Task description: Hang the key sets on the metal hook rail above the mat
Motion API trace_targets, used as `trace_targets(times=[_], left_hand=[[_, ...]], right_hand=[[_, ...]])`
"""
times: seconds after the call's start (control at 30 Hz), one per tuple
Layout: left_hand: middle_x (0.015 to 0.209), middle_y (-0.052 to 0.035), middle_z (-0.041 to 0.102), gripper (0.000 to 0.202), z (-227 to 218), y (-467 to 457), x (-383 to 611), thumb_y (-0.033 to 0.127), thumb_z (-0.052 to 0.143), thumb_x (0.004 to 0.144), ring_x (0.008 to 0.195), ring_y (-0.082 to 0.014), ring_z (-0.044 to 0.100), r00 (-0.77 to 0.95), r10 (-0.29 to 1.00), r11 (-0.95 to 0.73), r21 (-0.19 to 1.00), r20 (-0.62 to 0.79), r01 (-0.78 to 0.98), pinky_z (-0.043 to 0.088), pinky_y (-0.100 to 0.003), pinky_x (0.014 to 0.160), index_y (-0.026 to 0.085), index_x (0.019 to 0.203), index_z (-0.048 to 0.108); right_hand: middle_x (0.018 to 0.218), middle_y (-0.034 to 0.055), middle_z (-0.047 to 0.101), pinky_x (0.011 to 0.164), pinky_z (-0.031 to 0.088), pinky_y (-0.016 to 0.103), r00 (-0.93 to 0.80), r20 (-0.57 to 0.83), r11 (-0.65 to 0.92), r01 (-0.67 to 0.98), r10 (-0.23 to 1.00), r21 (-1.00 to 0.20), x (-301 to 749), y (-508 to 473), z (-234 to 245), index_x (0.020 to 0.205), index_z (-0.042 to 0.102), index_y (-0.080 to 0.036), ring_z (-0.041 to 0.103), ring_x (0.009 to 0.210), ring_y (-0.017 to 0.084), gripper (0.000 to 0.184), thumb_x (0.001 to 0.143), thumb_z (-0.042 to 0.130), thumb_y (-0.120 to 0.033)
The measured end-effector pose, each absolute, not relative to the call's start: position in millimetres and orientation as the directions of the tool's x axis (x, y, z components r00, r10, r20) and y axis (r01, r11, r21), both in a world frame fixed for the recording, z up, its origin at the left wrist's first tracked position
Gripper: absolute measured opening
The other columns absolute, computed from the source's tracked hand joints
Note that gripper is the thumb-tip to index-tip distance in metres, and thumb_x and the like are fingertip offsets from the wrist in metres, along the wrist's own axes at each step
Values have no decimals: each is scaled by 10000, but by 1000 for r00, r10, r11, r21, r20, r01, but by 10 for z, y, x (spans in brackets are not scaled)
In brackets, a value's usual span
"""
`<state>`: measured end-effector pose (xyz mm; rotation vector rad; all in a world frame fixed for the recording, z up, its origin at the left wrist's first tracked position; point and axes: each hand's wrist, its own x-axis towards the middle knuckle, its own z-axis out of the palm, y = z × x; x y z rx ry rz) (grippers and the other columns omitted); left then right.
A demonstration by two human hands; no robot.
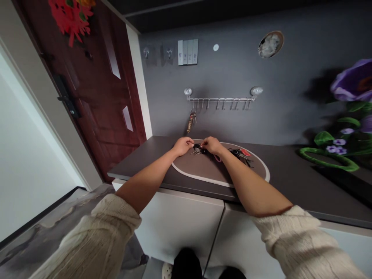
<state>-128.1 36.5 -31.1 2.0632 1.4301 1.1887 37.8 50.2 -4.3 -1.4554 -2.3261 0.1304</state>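
Note:
My left hand (182, 146) and my right hand (212, 145) meet over the far part of an oval brown mat (203, 168) with a white rim. Both are pinched closed on a small bunch of dark keys (197, 149) held between them just above the mat. A pink loop (217, 157) hangs below my right hand. A second bunch of keys with a red tag (241, 154) lies on the mat to the right, apart from my hands.
The mat lies on a dark countertop (290, 174) over white cabinets (180, 221). A chrome hook rail (222, 99) on the grey wall carries one hanging key bunch (191, 121). A dark red door (99, 89) stands left; purple artificial flowers (348, 116) right.

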Motion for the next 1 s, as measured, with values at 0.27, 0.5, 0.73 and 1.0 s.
trace_targets(times=[0.27,0.5,0.73,1.0], left_hand=[[681,-19,576,187,-290,335,-1269,188,535,684,581,-84,464,123,890,-422,691,439,587,388,-219,605,109,837,608],[730,-31,603,182,-274,340,-1278,177,509,705,637,-97,501,118,859,-464,660,499,591,403,-227,642,119,843,613],[808,-55,625,192,-224,319,-1274,175,487,733,709,-112,537,133,823,-520,636,553,570,412,-233,696,115,867,610],[741,-30,620,171,-137,239,-1268,217,468,751,675,-106,524,131,774,-564,581,619,587,397,-220,669,127,768,613]], right_hand=[[763,46,659,598,361,177,-385,323,480,823,865,-304,360,471,-27,789,659,-145,561,670,109,160,707,524,-178],[771,29,641,619,346,180,-413,392,539,787,822,-301,321,489,-15,772,626,-164,527,670,102,151,725,483,-155],[810,28,616,639,326,195,-419,422,564,763,804,-316,274,421,47,815,576,-185,500,696,110,168,774,416,-210],[742,23,571,614,324,195,-454,478,651,622,752,-434,246,409,83,758,532,-145,451,655,96,148,757,391,-189]])
